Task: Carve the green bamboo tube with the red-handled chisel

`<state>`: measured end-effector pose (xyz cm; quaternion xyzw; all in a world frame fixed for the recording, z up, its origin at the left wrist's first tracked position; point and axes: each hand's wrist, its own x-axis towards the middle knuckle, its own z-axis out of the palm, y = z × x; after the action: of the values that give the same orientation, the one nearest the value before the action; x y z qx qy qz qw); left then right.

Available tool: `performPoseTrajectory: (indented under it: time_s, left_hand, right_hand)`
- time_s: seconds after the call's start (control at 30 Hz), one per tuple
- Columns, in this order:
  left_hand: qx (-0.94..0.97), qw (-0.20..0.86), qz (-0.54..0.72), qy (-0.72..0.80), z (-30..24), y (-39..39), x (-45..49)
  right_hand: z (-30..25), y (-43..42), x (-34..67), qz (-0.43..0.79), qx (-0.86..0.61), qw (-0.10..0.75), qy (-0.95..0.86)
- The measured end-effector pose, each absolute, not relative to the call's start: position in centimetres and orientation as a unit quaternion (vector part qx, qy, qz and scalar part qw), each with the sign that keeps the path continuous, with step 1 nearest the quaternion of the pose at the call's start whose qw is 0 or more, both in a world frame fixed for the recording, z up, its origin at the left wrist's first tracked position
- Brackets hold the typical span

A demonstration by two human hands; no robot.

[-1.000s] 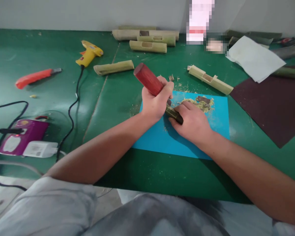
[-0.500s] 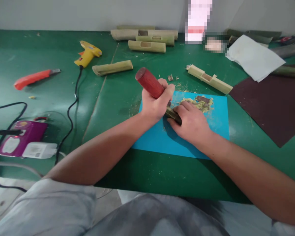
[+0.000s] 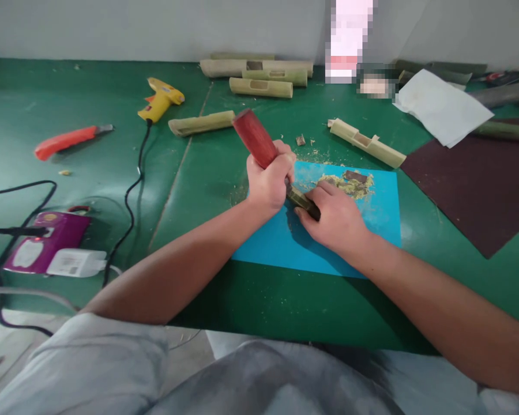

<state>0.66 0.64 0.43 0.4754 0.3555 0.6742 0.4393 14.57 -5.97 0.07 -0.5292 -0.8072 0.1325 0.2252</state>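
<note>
My left hand (image 3: 269,180) is closed round a tool with a thick red wooden handle (image 3: 254,137), which tilts up and to the left; its working end is hidden behind the fingers. My right hand (image 3: 337,220) presses down on a short dark piece of bamboo (image 3: 303,203) and grips it on the blue mat (image 3: 372,230). The two hands nearly touch over the bamboo. A heap of pale shavings (image 3: 349,183) and a small dark chip lie on the mat just beyond my right hand.
On the green table: a notched bamboo piece (image 3: 367,143), a split bamboo piece (image 3: 201,123), several bamboo tubes (image 3: 259,86) at the back, a yellow glue gun (image 3: 161,99) with its black cord, a red utility knife (image 3: 67,140), a purple box (image 3: 47,241), dark sandpaper (image 3: 480,178), white paper (image 3: 441,106).
The red handle dipped slightly, then swung up to a steeper tilt as my left hand shifted a little. My right hand stays on the bamboo piece.
</note>
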Motion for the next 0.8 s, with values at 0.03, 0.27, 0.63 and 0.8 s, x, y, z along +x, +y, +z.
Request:
performPoseTrajectory:
  time_s: [0.03, 0.27, 0.63, 0.8]
  left_hand:
    - [0.482, 0.429, 0.672, 0.363, 0.5, 0.5, 0.7]
    - [0.552, 0.375, 0.653, 0.358, 0.4, 0.3, 1.0]
    - [0.513, 0.407, 0.663, 0.362, -0.4, 0.5, 0.5]
    - [0.528, 0.379, 0.672, 0.356, -0.3, 0.7, 0.9]
  right_hand:
    - [0.0, -5.9, 14.6, 0.129, -0.526, 0.228, -0.809]
    - [-0.2, -5.9, 14.6, 0.112, -0.518, 0.235, -0.815]
    - [0.2, -5.5, 15.0, 0.161, -0.531, 0.24, -0.797]
    - [0.0, -5.6, 14.9, 0.149, -0.53, 0.245, -0.798]
